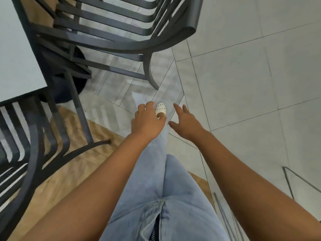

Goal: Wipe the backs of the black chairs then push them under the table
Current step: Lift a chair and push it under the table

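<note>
A black slatted chair (pixel 121 28) stands ahead at the top, its seat partly under the light table (pixel 15 54) on the left. A second black chair (pixel 34 145) sits at the lower left beside the table's corner. My left hand (pixel 147 121) hangs in the air below the first chair with loosely curled fingers and holds nothing. My right hand (pixel 185 121) is beside it, fingers spread and relaxed, also empty. Neither hand touches a chair. No cloth shows in view.
The floor is pale tile (pixel 243 75) with a tan wood-look band (pixel 73 164) at the lower left. My jeans and a white perforated shoe (pixel 160 109) are below my hands. A thin metal wire frame (pixel 291 181) stands at the lower right.
</note>
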The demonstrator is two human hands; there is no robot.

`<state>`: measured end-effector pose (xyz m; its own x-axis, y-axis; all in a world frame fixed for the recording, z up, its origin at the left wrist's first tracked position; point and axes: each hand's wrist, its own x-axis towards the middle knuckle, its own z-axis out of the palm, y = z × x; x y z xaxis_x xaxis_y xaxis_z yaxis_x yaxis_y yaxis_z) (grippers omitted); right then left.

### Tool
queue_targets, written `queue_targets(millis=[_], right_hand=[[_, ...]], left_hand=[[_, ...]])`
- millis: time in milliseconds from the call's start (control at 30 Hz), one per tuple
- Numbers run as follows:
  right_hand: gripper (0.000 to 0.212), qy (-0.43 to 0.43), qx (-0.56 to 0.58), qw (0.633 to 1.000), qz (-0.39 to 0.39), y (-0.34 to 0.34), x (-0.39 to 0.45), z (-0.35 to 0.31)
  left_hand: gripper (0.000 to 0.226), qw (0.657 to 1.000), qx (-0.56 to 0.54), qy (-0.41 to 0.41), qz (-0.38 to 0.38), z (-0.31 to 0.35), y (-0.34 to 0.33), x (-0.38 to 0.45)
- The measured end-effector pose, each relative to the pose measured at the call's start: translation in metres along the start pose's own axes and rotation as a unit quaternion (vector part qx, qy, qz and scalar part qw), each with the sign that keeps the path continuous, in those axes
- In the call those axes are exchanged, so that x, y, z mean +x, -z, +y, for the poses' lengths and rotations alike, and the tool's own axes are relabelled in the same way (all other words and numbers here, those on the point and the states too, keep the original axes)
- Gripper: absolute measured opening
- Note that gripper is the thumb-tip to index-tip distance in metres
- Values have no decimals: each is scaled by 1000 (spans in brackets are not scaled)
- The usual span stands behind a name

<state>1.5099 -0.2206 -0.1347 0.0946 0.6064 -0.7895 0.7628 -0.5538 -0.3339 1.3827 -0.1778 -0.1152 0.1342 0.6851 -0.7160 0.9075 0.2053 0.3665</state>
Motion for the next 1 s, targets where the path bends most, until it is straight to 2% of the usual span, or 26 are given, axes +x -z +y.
queue_targets(millis=[167,333,433,533,667,833,900,1000], right_hand=[[69,15,-15,1000,-7,53,32,-4],[67,32,-26,999,3,119,61,-11],[64,38,-32,999,20,165,79,-21],[60,53,-27,996,62,216,93,-34],[52,94,-23,990,104,277,109,-60],[45,124,-51,986,98,334,133,-79],[49,132,-100,983,83,358,140,-85],[59,128,-233,962,60,397,149,-91]], left_hand=[[63,994,-92,30,40,31,26,24],[61,966,-210,74,134,60,66,34],[57,939,-273,64,198,83,93,37],[53,936,-264,38,231,112,117,43],[55,950,-224,20,215,152,141,62],[66,965,-212,26,155,200,156,82],[71,966,-220,31,131,218,160,87],[79,960,-257,39,103,242,163,96]])
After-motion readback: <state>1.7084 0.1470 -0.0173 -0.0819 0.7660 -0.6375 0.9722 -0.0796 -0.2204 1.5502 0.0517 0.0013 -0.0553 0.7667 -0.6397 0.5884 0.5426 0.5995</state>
